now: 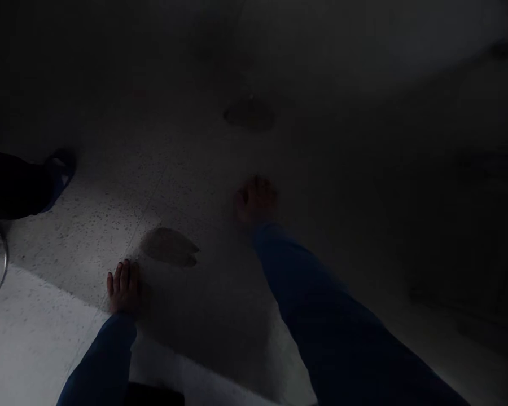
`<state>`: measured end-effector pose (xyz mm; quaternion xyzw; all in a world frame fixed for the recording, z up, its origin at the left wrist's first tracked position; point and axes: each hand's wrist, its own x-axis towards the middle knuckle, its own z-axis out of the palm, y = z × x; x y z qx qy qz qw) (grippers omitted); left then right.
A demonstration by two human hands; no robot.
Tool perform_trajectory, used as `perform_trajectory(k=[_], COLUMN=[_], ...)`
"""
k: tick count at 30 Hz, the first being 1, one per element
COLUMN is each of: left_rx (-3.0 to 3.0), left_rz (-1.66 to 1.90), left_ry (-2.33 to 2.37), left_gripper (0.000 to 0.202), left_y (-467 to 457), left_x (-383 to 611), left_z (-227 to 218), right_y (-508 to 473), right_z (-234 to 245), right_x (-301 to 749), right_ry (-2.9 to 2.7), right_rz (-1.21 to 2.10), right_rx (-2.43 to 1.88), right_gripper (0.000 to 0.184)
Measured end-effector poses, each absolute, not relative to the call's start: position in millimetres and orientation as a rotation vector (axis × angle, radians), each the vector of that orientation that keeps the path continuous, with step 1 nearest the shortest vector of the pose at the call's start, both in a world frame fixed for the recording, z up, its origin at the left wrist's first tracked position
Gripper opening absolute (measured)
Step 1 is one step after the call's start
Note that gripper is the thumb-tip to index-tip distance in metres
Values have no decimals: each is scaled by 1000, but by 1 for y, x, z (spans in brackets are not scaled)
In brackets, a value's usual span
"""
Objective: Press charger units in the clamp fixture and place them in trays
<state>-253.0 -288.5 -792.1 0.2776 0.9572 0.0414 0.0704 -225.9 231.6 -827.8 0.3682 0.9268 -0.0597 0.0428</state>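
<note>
Two bare feet (256, 197) but no hands show — their grip we cannot tell — and the flat brown slipper-like shape (169, 246) on the speckled grey floor (110, 186) beside our left foot (122, 285) looks light, floppy, best pinched edgewise.

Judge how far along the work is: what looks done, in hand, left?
Done: nothing shows finished; two dark patches mark the speckled floor. In hand: nothing, both hands are out of view; only two bare feet stand by the patches. Left: too dark to tell.
</note>
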Motion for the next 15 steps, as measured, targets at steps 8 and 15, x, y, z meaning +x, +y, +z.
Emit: perform_trajectory(k=[8,15], left_rx=[789,775], left_rz=[66,-66], left_ry=[2791,2696], left_gripper=[76,64], left_y=[-289,-293], left_x=[-257,-261], left_z=[-787,-787], right_y=[232,230], right_z=[-836,-842], right_x=[-225,-224], right_ry=[2882,2885], right_rz=[-76,-49], right_rx=[1091,1119], right_gripper=[75,80])
